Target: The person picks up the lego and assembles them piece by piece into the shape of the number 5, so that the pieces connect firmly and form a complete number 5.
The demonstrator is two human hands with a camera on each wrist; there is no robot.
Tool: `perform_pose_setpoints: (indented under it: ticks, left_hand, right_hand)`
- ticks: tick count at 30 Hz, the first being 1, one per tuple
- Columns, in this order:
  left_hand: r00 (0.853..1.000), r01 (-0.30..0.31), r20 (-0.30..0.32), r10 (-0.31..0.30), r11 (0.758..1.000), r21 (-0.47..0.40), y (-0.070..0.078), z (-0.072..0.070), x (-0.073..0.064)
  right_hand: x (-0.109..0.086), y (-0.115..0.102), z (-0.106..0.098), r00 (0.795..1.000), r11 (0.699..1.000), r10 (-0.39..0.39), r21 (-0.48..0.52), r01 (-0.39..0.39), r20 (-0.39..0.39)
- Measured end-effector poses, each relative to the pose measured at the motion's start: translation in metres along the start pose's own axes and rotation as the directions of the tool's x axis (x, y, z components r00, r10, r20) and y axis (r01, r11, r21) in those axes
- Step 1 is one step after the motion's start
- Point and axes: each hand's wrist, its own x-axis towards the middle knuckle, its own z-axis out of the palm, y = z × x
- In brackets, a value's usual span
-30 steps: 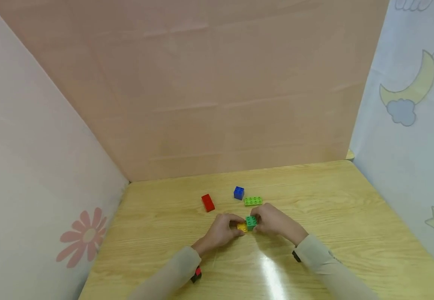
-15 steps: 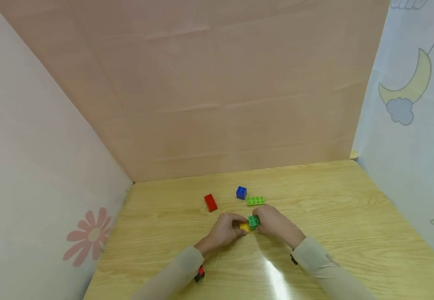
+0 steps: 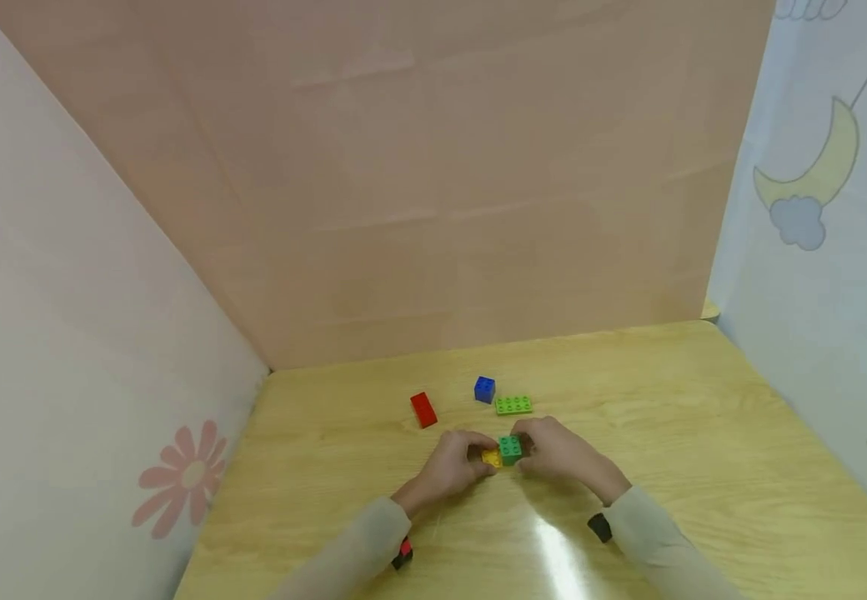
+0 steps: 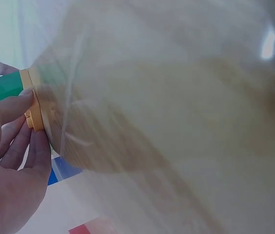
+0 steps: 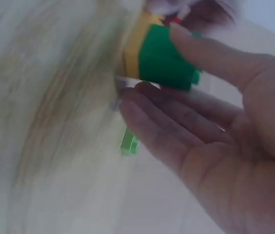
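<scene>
My left hand (image 3: 453, 462) pinches a flat yellow toy brick (image 4: 34, 109) by its end, thumb on one side and fingers on the other. A green toy brick (image 5: 164, 57), studs showing on top, sits on the right end of the yellow one, pressed flush against it. Around the green brick my right hand (image 3: 563, 452) is spread. In the right wrist view its thumb tip overlaps the green brick, while the other fingers (image 5: 149, 114) extend loosely below with a gap to the brick.
Beyond the hands on the wooden table (image 3: 328, 467) lie a red brick (image 3: 423, 410), a blue brick (image 3: 484, 389) and a light green brick (image 3: 513, 405). A pinkish-brown sheet (image 3: 433, 208) stands behind the table, with pale panels on both sides.
My right hand has loosened its fingers from the green brick and shifted slightly right, so more of the brick shows. My left hand keeps its pinch on the yellow brick.
</scene>
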Motion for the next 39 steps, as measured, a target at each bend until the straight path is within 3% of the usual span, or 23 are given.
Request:
perform_pose_setpoints:
  ticks: [3, 7, 10, 17, 26, 31, 39]
  left_hand:
    - [1.0, 0.011, 0.011, -0.011, 1.0, -0.014, 0.0, 0.001, -0.002]
    - [1.0, 0.024, 0.012, -0.024, 1.0, -0.016, 0.003, -0.001, -0.002]
    - [0.999, 0.033, 0.008, -0.033, 0.999, -0.012, 0.004, -0.003, -0.001]
    - [0.999, 0.041, 0.009, -0.04, 0.999, -0.027, 0.005, -0.004, 0.001]
    - [0.999, 0.043, 0.0, -0.043, 0.999, -0.031, 0.004, -0.002, -0.001]
    - [0.999, 0.042, 0.0, -0.042, 0.999, -0.032, 0.003, -0.003, 0.0]
    - [1.0, 0.027, 0.004, -0.027, 0.999, -0.018, 0.003, -0.003, 0.0]
  right_hand:
    - [-0.005, 0.01, -0.002, 1.0, 0.99, 0.006, 0.144, -0.006, -0.004]
    - [-0.009, 0.019, -0.002, 0.999, 0.94, 0.012, 0.34, 0.0, -0.032]
    - [-0.01, 0.022, 0.0, 0.999, 0.91, 0.013, 0.415, 0.008, -0.047]
    - [-0.01, 0.025, 0.009, 0.996, 0.885, 0.051, 0.465, -0.01, -0.076]
    - [-0.011, 0.029, 0.019, 0.993, 0.83, 0.096, 0.556, -0.041, -0.07]
    - [-0.011, 0.027, 0.017, 0.996, 0.828, 0.069, 0.561, -0.028, -0.052]
    - [-0.008, 0.029, 0.02, 0.996, 0.865, 0.052, 0.502, -0.012, -0.066]
